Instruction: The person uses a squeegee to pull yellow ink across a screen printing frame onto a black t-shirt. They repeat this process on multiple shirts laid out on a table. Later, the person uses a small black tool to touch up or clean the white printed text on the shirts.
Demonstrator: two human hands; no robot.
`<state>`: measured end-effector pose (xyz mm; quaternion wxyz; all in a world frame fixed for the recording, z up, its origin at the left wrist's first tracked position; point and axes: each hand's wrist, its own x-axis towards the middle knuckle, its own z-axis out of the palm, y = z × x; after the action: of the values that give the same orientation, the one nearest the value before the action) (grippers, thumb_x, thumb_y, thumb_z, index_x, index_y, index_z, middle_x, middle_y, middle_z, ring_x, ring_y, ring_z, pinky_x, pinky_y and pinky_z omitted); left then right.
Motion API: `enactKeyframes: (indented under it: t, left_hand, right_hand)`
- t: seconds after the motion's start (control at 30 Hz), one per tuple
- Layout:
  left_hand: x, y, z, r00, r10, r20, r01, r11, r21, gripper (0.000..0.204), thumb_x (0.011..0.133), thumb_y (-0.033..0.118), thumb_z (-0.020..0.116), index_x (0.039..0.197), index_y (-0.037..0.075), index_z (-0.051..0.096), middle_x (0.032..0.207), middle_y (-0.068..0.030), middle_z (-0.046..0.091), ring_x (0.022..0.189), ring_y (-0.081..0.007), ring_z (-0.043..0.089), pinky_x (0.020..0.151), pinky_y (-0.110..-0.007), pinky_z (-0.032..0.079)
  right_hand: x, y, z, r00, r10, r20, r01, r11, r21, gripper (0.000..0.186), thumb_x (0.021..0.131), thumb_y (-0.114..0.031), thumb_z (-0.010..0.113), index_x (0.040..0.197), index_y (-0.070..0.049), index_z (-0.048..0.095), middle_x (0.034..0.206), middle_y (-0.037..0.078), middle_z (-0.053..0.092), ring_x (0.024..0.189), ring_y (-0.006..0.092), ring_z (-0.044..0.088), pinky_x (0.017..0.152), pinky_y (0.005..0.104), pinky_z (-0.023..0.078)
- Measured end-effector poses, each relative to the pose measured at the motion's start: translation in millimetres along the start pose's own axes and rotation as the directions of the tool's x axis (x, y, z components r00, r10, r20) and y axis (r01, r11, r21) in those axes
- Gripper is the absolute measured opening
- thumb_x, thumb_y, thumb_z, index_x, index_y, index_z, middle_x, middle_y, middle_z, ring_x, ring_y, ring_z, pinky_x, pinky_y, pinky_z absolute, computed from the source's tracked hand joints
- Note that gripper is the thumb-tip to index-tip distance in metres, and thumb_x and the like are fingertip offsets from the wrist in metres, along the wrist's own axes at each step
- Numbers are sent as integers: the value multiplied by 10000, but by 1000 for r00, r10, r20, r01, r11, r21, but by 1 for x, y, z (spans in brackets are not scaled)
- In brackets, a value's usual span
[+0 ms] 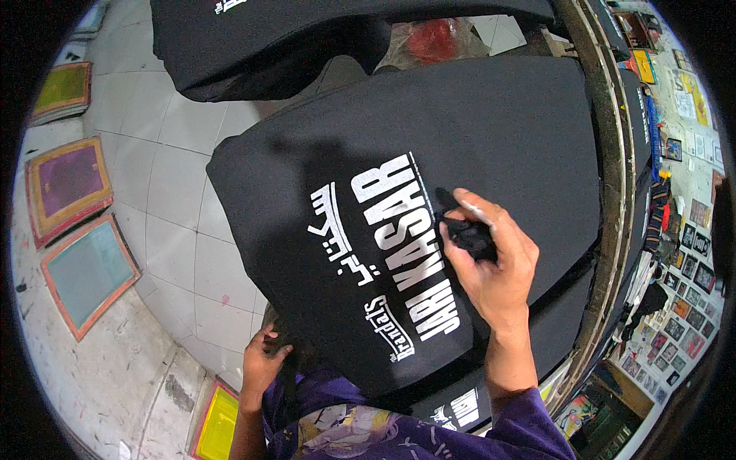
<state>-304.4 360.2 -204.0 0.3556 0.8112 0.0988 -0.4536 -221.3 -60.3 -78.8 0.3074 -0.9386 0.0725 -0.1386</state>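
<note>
A black T-shirt lies stretched flat in front of me, with white lettering printed across its middle. My right hand is closed around a crumpled black cloth, just right of the largest line of print. Whitish smears show on its index finger. Beside the shirt's near left edge, my left hand is low, its fingers curled around something dark that I cannot make out.
Another black shirt lies beyond. A long rail runs along the right. Framed screens, one purple, one grey-blue and one yellow, lean at the left by the tiled floor. Small pictures cover the right wall.
</note>
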Motion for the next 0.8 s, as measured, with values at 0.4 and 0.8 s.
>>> enactKeyframes:
  t: [0.4, 0.8]
  left_hand:
    - [5, -12, 2, 999, -15, 40, 15, 1000, -5, 629, 787, 109, 873, 1336, -43, 607, 1121, -144, 694, 1000, -269, 710, 889, -371, 567]
    - [5, 3, 1, 1000, -14, 28, 13, 1000, 24, 657, 788, 105, 875, 1366, -39, 597, 1118, -129, 687, 1001, -260, 705, 912, -367, 565]
  right_hand:
    - [-3, 1, 4, 997, -7, -72, 7, 1000, 3, 478, 720, 51, 814, 1182, -12, 711, 934, 151, 737, 803, 270, 727, 717, 349, 569]
    - [-3, 2, 10, 998, 27, -53, -27, 1000, 0, 451, 743, 38, 805, 1182, -6, 710, 938, 148, 729, 814, 257, 731, 720, 341, 566]
